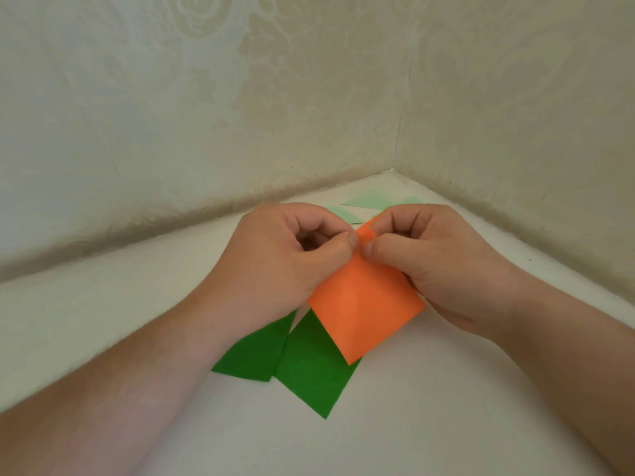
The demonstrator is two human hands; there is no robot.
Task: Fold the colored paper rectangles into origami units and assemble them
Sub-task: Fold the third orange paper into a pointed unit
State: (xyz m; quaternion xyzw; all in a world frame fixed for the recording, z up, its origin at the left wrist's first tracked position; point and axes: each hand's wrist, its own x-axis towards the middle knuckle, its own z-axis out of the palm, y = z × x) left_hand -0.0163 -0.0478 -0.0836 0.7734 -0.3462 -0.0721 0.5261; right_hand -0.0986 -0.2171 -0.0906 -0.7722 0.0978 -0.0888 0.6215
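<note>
Orange paper [364, 307] is held up above the desk [137, 304], over green papers [302, 365]. Its top corner is pinched by the left hand [285, 269] and right hand [446, 266]. A crooked fold could be made if the edges slip.

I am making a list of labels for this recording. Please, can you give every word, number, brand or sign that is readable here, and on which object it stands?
None: no readable text in this view.
orange paper, pinched by the left hand and the right hand: plain.
dark green papers: plain.
pale green papers: plain.
wall: embossed floral pattern only, no letters.
</note>
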